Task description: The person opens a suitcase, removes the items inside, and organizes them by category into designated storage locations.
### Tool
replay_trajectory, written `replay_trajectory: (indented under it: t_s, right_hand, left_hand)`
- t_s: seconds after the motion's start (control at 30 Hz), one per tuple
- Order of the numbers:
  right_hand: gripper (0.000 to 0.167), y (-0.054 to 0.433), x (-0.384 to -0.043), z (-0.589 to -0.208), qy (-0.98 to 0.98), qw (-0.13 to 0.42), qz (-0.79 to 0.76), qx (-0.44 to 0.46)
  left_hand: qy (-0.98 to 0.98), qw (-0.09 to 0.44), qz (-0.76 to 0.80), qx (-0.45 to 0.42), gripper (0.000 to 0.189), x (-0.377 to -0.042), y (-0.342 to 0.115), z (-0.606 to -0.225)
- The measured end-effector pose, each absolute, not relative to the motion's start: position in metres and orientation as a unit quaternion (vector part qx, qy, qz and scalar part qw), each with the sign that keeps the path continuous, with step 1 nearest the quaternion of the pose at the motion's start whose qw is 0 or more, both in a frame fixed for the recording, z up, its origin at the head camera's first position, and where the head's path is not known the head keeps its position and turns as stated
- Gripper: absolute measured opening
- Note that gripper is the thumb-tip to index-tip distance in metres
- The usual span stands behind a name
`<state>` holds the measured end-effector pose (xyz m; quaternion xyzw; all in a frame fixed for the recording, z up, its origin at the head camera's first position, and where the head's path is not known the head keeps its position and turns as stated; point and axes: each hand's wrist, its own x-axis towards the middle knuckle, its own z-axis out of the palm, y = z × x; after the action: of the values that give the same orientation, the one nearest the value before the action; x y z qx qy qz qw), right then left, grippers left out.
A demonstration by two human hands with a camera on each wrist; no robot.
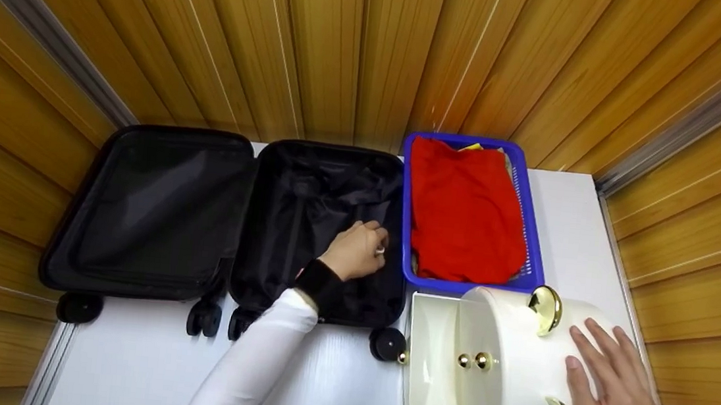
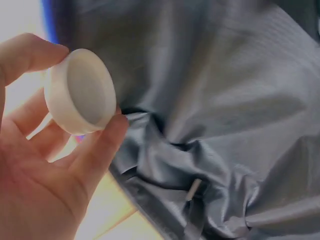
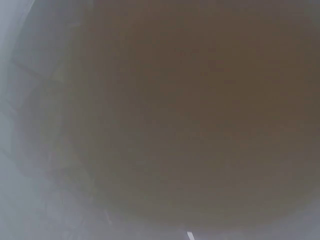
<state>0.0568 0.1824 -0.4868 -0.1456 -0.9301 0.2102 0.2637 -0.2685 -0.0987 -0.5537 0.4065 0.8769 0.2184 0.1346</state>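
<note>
My left hand [image 1: 359, 249] is over the right half of an opened black suitcase [image 1: 288, 268]. In the left wrist view, its thumb and fingers pinch a small white round piece with a recessed face [image 2: 90, 95], like a lid or shallow jar. Dark, wrinkled suitcase lining [image 2: 240, 125] lies behind it. My right hand [image 1: 613, 392] rests with fingers spread on a white rounded drawer box [image 1: 536, 371], which has gold knobs and gold-rimmed ear-like pieces. One of its drawers [image 1: 433, 375] is pulled out toward the left. The right wrist view is just a brown-grey blur.
A blue plastic basket [image 1: 405, 233] holding folded red cloth [image 1: 465, 212] stands right beside the suitcase, behind the drawer box. The suitcase's other half [image 1: 148, 208] lies flat at left, wheels toward me. Wood-patterned walls [image 1: 322, 47] enclose the white table [image 1: 120, 364].
</note>
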Motion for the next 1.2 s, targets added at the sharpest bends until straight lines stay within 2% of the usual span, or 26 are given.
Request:
replay_trajectory:
  t_s: [0.27, 0.57, 0.77, 0.97, 1.2]
  right_hand:
    - [0.042, 0.18, 0.057, -0.485, -0.931, 0.251, 0.215, -0.155]
    - [0.043, 0.179, 0.056, -0.487, -0.932, 0.24, 0.213, -0.17]
    - [0.042, 0.181, 0.055, -0.489, -0.929, 0.258, 0.217, -0.153]
    - [0.042, 0.182, 0.054, -0.488, -0.928, 0.265, 0.218, -0.147]
    - [0.044, 0.18, 0.055, -0.487, -0.931, 0.247, 0.216, -0.161]
  left_hand:
    - [0.839, 0.097, 0.326, 0.425, 0.033, -0.222, -0.104, -0.538]
    - [0.819, 0.091, 0.348, 0.447, 0.032, -0.155, -0.09, -0.553]
    - [0.805, 0.071, 0.303, 0.505, 0.028, -0.119, -0.077, -0.575]
    - [0.8, 0.031, 0.219, 0.557, 0.018, -0.1, -0.061, -0.596]
    - [0.816, 0.038, 0.126, 0.564, 0.018, -0.088, -0.043, -0.609]
